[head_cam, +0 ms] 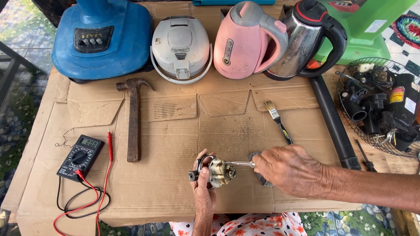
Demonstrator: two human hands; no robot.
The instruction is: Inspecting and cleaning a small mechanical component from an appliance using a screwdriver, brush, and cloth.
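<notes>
My left hand (204, 189) grips a small whitish motor part (220, 172) with a metal bracket, held just above the cardboard near the front edge. My right hand (291, 169) reaches in from the right and pinches the thin metal shaft (241, 163) that sticks out of the part. A grey scouring pad (261, 177) lies partly under my right hand's fingers.
On the cardboard sheet (175, 131) lie a hammer (134, 118), a multimeter (80, 157) with red and black leads, and a small paintbrush (278, 122). At the back stand a blue fan base (103, 37), a white rice cooker (180, 48), a pink kettle (247, 39) and a steel kettle (306, 39). A wire basket (378, 105) of black parts sits right.
</notes>
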